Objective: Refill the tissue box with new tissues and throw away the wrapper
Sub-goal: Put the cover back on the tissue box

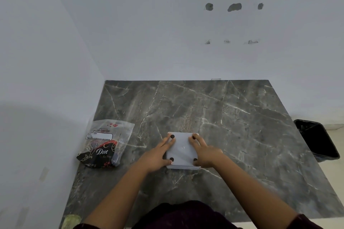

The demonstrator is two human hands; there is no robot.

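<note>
A white square tissue box lies upside down in the middle of the dark marble table, its flat base with round dark feet facing up. My left hand grips its left side and my right hand grips its right side, fingers spread over the base. Left of the box lies a clear and black plastic tissue wrapper printed "Dove". Whether any tissues are inside the wrapper I cannot tell.
A black lined waste bin stands on the floor past the table's right edge. White walls close off the table at the back and on the left. A yellowish object shows at the bottom left corner.
</note>
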